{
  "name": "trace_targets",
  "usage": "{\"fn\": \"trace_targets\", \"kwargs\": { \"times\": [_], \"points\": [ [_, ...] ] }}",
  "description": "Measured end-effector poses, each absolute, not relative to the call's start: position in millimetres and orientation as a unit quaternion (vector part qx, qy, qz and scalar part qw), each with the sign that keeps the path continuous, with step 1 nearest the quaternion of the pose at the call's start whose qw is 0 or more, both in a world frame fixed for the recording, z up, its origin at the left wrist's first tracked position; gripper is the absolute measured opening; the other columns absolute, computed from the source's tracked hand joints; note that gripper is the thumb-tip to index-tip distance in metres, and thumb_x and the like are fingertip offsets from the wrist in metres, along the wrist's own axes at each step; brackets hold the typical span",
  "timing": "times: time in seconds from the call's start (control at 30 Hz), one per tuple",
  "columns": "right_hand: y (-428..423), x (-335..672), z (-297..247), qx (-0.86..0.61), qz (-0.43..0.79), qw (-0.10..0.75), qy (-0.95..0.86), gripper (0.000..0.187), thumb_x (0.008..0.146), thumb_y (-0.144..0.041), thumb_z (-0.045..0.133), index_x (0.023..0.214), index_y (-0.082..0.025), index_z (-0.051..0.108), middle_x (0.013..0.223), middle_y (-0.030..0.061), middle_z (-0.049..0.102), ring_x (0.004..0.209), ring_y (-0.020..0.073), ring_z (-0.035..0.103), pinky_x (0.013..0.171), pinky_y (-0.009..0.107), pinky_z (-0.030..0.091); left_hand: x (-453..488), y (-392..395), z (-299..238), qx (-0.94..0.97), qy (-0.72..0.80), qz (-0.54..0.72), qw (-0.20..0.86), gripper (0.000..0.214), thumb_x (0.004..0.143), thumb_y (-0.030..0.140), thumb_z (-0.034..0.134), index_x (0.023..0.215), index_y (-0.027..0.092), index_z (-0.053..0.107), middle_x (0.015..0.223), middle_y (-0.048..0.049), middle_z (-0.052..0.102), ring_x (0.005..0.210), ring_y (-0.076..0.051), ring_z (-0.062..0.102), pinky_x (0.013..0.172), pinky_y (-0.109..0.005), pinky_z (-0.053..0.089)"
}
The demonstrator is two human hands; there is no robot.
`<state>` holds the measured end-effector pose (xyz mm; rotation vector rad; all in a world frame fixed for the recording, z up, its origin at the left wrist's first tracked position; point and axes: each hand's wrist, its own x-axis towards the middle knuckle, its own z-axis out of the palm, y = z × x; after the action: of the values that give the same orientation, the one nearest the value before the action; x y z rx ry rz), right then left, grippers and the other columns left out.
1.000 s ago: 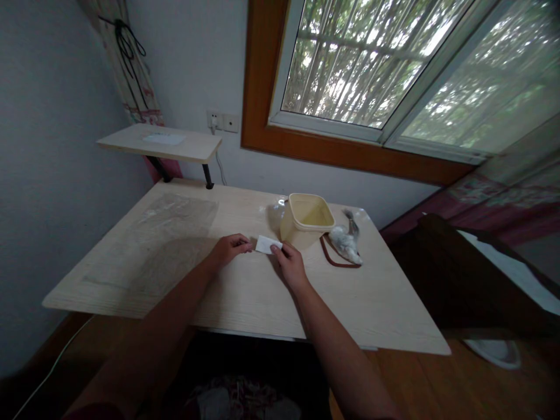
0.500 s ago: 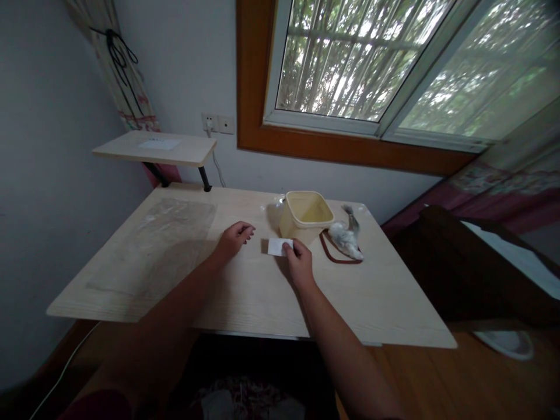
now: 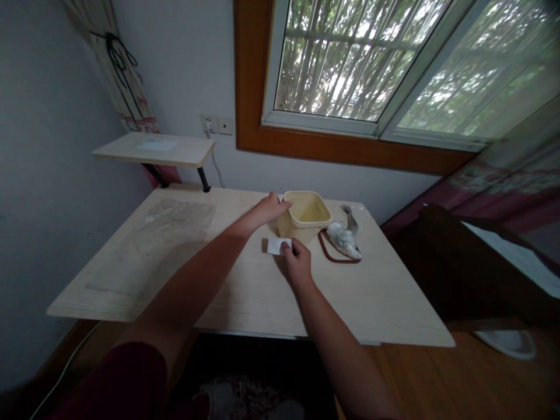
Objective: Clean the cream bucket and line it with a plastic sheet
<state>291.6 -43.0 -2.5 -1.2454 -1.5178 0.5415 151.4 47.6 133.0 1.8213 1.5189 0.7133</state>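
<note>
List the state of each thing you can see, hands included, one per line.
Yellow container: upright, open-topped.
Left hand: at the container's rim, grip unclear.
White card: apparently flat.
Right hand: pinching the card.
Clear plastic sheet: spread, wrinkled.
White bundle: crumpled.
Brown strap: curved.
Paper: lying on the raised shelf.
Plug: in wall socket.
Left curtain: tied with black cord.
Window: cannot tell whether open.

The light is dim; daylight comes through the window [image 3: 341, 64], with white glare in spots. Below the window, soft shadows lie on the tabletop [image 3: 385, 303], and fine details are rather blurred.
</note>
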Motion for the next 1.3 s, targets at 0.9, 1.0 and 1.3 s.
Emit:
{"fn": "trace_targets", "kwargs": {
  "times": [0.9,1.0,1.3],
  "points": [
    [-42.3,287.6,3.0,-0.502,0.21,0.527,-0.653,0.032,0.097,-0.037,0.057,0.07,-0.02,0.056,0.074,-0.0022,0.051,0.072,0.0148,0.051,0.067,0.029,0.038,23.9,39.0,58.5,0.666,0.581,0.46,0.084,0.014,0.093,0.026,0.053,0.08,0.022,0.049,0.071,0.0002,0.052,0.066,-0.015,0.048,0.063,-0.028,0.035],
    [-41.6,286.0,4.5,-0.494,0.204,0.543,-0.648,0.023,0.097,-0.035,0.058,0.085,-0.019,0.069,0.086,0.0023,0.061,0.082,0.017,0.058,0.074,0.03,0.045,19.4,27.6,37.7,0.654,0.587,0.471,0.079,0.014,0.091,0.028,0.052,0.079,0.022,0.049,0.069,0.0009,0.05,0.064,-0.015,0.047,0.063,-0.028,0.035],
    [-44.8,278.3,4.5,-0.467,0.139,0.543,-0.684,0.025,0.097,-0.024,0.055,0.114,-0.024,0.074,0.108,0.0079,0.07,0.101,0.0202,0.066,0.089,0.036,0.054,26.9,8.6,12.8,0.587,0.583,0.541,0.152,0.021,0.087,0.041,0.061,0.084,0.022,0.054,0.074,0.001,0.057,0.066,-0.015,0.053,0.066,-0.027,0.042]
  ]
}}
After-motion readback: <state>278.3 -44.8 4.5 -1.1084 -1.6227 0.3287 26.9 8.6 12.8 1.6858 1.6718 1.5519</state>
